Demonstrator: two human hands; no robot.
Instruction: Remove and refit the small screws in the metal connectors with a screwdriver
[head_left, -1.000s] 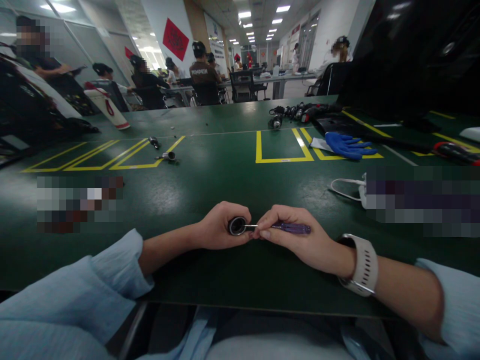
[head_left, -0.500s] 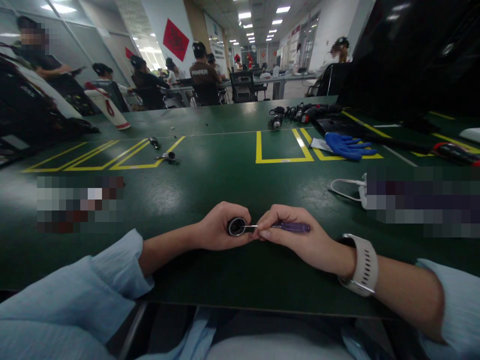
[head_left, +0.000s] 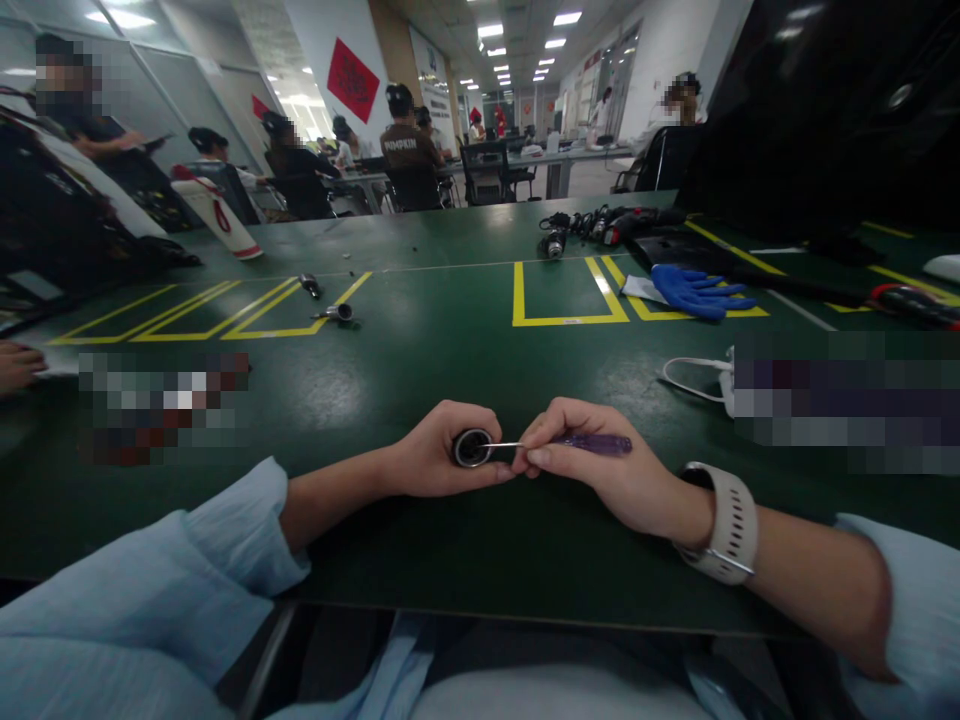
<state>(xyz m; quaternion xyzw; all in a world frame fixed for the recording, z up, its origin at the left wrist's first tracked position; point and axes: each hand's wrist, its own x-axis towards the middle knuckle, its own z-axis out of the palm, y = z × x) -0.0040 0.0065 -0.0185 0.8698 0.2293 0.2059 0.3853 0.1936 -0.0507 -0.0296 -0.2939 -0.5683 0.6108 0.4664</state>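
Observation:
My left hand is wrapped around a short cylinder with a shiny metal rim, its dark hollow end turned toward me. The cylinder's exact kind is unclear, as my fingers hide its sides. In my right hand is a screwdriver with a clear purple handle, pinched near the front of the handle. Its thin metal shaft points left, with the tip at the cylinder's opening. Both hands are just above the green table, fingertips close together.
Two small metal parts lie by yellow tape outlines at left. A blue glove and cabled black tools lie at right and back. Another person's hand shows at the left edge. A white bottle-like container stands tilted in view.
My right hand has shifted slightly right and up with the screwdriver, so more of the shaft shows. Another person's hand has appeared at the left edge.

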